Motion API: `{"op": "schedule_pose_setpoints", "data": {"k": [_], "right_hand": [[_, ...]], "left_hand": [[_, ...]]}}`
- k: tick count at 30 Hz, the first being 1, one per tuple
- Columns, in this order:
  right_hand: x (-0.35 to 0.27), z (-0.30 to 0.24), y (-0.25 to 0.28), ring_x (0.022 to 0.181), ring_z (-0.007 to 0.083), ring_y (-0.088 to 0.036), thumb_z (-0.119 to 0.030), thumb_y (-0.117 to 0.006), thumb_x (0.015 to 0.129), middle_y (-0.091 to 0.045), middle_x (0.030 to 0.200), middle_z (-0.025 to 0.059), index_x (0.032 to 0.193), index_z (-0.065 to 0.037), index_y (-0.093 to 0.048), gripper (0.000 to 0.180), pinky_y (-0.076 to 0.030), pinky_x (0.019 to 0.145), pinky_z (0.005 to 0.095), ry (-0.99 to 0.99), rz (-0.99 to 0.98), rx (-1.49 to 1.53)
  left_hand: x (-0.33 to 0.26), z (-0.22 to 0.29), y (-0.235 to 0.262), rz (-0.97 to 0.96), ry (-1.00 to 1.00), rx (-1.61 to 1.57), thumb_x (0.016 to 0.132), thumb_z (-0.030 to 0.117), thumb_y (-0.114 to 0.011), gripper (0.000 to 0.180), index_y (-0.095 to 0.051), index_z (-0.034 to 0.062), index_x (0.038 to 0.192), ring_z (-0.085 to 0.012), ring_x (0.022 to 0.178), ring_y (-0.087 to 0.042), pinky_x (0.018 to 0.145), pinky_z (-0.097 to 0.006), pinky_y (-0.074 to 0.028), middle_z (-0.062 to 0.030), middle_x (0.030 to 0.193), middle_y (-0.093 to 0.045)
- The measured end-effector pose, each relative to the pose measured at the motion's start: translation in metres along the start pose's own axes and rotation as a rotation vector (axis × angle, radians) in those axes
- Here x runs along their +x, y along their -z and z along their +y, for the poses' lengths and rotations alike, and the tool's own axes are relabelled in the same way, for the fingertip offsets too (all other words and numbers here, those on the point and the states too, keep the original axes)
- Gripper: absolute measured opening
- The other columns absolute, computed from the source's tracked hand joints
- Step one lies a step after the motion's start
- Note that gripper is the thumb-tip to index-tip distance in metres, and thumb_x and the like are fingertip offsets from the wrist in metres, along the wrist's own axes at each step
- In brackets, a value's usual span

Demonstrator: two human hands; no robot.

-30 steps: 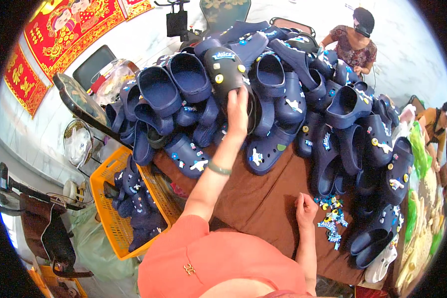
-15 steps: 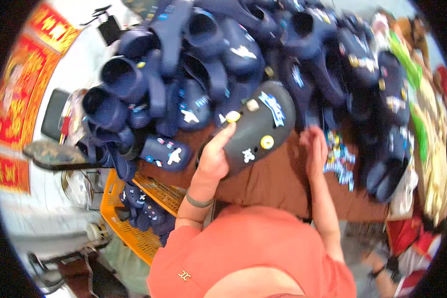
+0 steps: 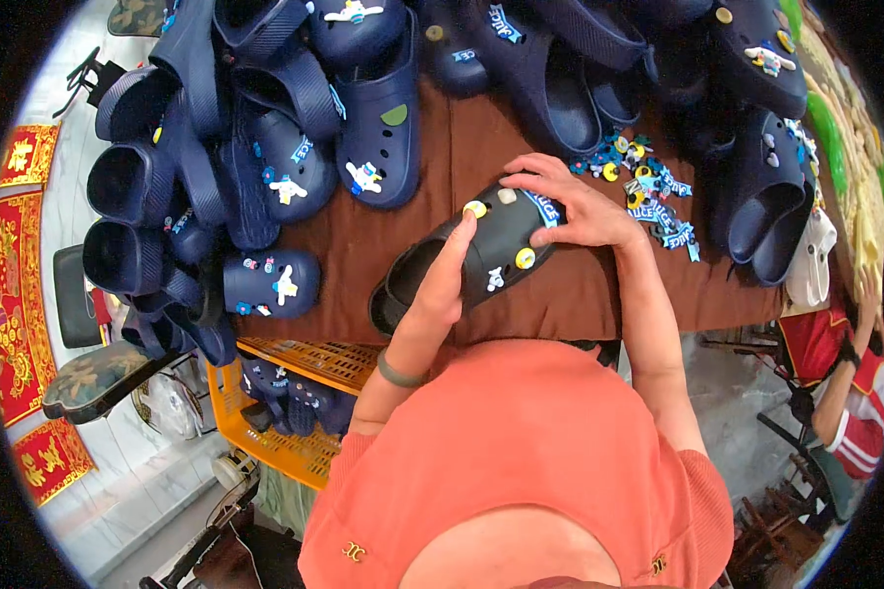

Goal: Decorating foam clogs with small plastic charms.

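Note:
A black foam clog [image 3: 483,253] with small charms on its upper lies between my hands over the brown cloth. My left hand [image 3: 442,280] grips its near side, with the thumb on top beside a round yellow-and-white charm [image 3: 475,209]. Curled over the toe is my right hand [image 3: 584,211], its thumb and fingers on either side of a blue banner charm [image 3: 542,208] and partly covering it. A smiley charm [image 3: 525,258] and a small white figure charm [image 3: 496,280] also show on the clog. To the right of my right hand lies a heap of loose charms [image 3: 658,201].
Many navy clogs [image 3: 378,128] crowd the table's far side and left, several with charms. An orange crate [image 3: 265,447] holding navy clogs stands below the left edge. A patterned seat [image 3: 108,378] is at far left; another person's arm [image 3: 850,368] shows at right.
My right hand has come from beside the loose charms onto the clog's toe. The clog sits lower in the view, still in my left hand, and the whole view has shifted.

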State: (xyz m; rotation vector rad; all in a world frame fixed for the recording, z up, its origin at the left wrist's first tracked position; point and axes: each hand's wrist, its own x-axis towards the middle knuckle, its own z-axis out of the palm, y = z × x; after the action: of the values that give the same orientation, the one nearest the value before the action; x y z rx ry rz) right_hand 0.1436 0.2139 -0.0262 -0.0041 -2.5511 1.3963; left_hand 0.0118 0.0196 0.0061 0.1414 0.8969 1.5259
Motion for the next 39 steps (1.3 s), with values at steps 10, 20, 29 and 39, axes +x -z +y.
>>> {"op": "schedule_pose_setpoints", "data": {"k": [10,20,29,39], "right_hand": [[0.013,-0.014,-0.020,0.121,0.0332,-0.048,-0.017,-0.061,0.091,-0.058,0.126,0.0116,0.125,-0.005,-0.057,0.037,-0.043,0.100,0.0408,-0.015,0.259,-0.295],[0.023,0.006,-0.019,0.107,0.0331,-0.057,-0.011,-0.053,0.095,-0.061,0.109,0.0150,0.107,-0.002,-0.061,0.017,-0.045,0.092,0.0392,-0.195,0.441,-0.183],[0.021,-0.012,-0.004,0.117,0.0306,-0.048,-0.024,-0.070,0.082,-0.056,0.119,0.0124,0.117,-0.007,-0.063,0.040,-0.039,0.101,0.0376,0.007,0.137,-0.118],[0.033,-0.007,-0.009,0.108,0.0272,-0.049,-0.028,-0.075,0.077,-0.060,0.110,0.0076,0.105,-0.013,-0.072,0.033,-0.041,0.097,0.0357,-0.158,0.149,-0.098]], "left_hand": [[0.005,-0.001,0.005,0.012,0.000,-0.080,0.100,0.032,-0.048,0.045,-0.049,0.0021,0.133,-0.0215,0.113,-0.061,0.097,-0.035,-0.050,-0.0131,0.127,-0.059],[0.006,-0.004,0.008,0.023,-0.021,-0.054,0.100,0.033,-0.049,0.045,-0.049,0.0013,0.133,-0.0212,0.115,-0.060,0.100,-0.034,-0.048,-0.0131,0.130,-0.057],[0.005,-0.001,0.001,-0.026,0.009,-0.065,0.101,0.042,-0.044,0.052,-0.046,0.0020,0.134,-0.0207,0.114,-0.060,0.100,-0.033,-0.048,-0.0130,0.128,-0.058],[0.005,-0.001,0.002,-0.013,-0.024,-0.051,0.102,0.037,-0.044,0.046,-0.050,0.0021,0.131,-0.0206,0.112,-0.061,0.097,-0.033,-0.049,-0.0125,0.125,-0.060]]}}
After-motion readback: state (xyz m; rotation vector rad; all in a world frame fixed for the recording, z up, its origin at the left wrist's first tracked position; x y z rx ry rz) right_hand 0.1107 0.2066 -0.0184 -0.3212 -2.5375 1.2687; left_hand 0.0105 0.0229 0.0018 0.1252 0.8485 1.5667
